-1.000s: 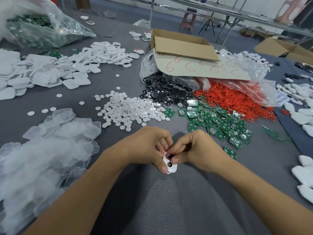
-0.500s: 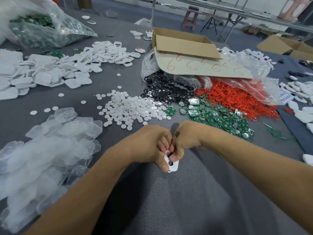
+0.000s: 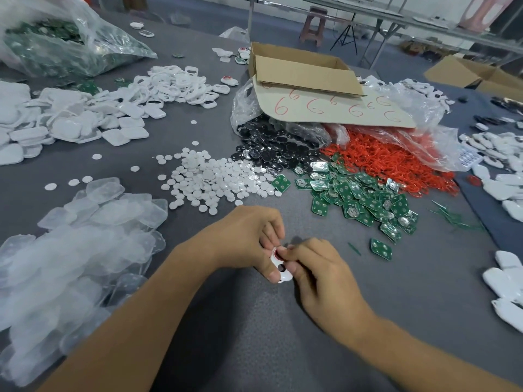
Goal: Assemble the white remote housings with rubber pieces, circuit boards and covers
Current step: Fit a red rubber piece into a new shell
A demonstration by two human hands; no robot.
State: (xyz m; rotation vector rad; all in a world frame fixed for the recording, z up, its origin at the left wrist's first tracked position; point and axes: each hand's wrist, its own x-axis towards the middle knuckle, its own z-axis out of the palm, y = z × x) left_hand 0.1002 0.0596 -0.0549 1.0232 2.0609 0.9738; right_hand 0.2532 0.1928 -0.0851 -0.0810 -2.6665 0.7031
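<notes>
While left hand (image 3: 240,239) and right hand (image 3: 319,278) fingers (image 3: 295,251) pinch it, white remote housing (image 3: 284,276), red rubber piece (image 3: 276,253) above dark hole (image 3: 281,267)

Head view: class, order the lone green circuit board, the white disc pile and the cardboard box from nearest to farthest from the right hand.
From the right hand:
1. lone green circuit board, just right.
2. white disc pile, ahead left.
3. cardboard box, far ahead.

Soft, even light fills the grey bench (image 3: 254,335). A faint dark shadow lies under the left hand (image 3: 243,236) and right hand (image 3: 319,274). The clear bag (image 3: 93,43) at upper left shines white. Frame edges bend and blur.
</notes>
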